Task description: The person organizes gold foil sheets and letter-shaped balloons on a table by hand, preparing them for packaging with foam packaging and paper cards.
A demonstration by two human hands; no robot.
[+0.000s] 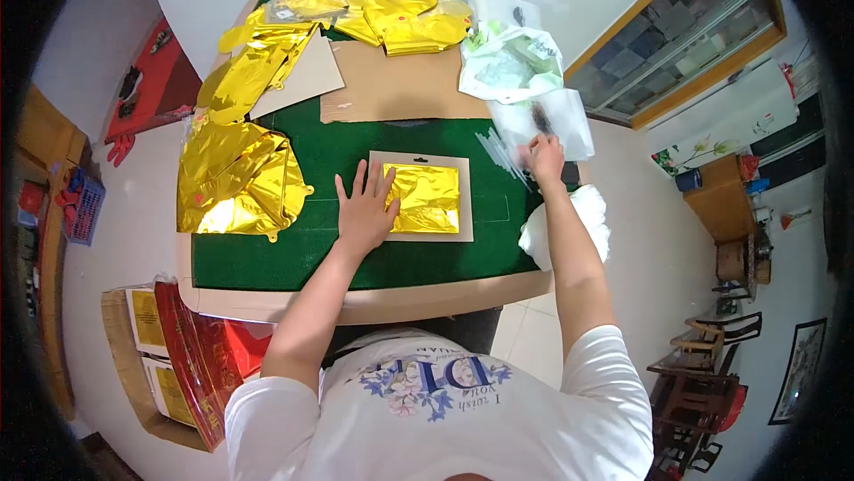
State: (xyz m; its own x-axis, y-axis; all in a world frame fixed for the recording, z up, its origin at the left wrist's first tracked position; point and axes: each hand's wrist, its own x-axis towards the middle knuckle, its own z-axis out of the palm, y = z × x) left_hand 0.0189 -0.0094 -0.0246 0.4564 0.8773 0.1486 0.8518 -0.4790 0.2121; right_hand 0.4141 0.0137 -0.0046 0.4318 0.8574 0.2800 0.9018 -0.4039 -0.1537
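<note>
My left hand [365,212] lies flat with its fingers spread, its fingertips on the left edge of a folded gold foil balloon [425,199]. The foil rests on a grey-brown card [466,223] with a hang hole at its top edge, on the green mat [258,263]. At the mat's right side my right hand [545,161] is closed, fingertips together over clear plastic bags [569,121]. What it pinches, if anything, is too small to make out. Thin translucent strips [500,154] lie just left of that hand.
Several gold foil pieces [236,179] are heaped along the table's left and back edges. Cardboard sheets [400,85] lie at the back, beside a white-green plastic bag [511,63]. A crumpled white bag [587,214] sits beneath my right forearm. An open carton [120,339] stands on the floor at left.
</note>
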